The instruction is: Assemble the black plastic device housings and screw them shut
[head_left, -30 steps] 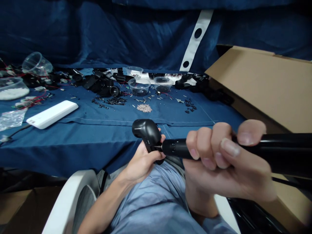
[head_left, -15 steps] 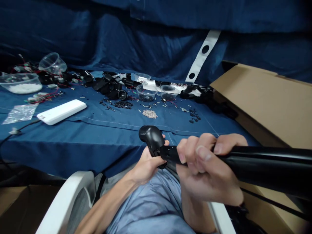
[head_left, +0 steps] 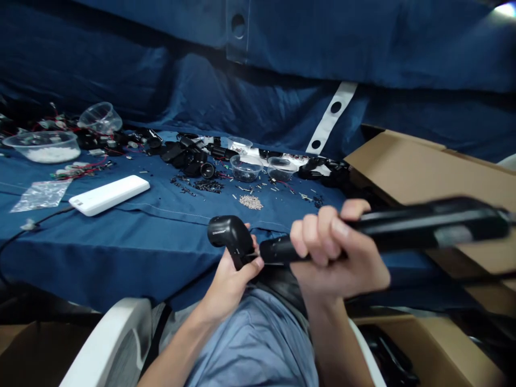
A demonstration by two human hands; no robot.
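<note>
My left hand [head_left: 233,274] is wrapped round the handle of a black handheld device with a rounded, barrel-like head [head_left: 228,232], which resembles a small fan or dryer. In my right hand [head_left: 336,250] is a long black electric screwdriver [head_left: 419,223], lying almost level and pointing left. Its thin metal bit meets the side of the device near my left thumb; whether it sits in a screw I cannot make out. Both things are above my lap, in front of the table edge. A pile of small screws [head_left: 250,202] lies on the cloth beyond them.
A white power bank [head_left: 108,195] with a black cable lies at the left on the blue cloth [head_left: 161,231]. Behind are clear tubs [head_left: 245,169], black parts [head_left: 189,156] and wired components [head_left: 80,170]. A cardboard box [head_left: 435,183] stands right; white chair arms flank me.
The screwdriver's rear end has swung up into view, and its tip has drawn slightly away from the device. My left hand has shifted left with the device. The camera view has tilted up.
</note>
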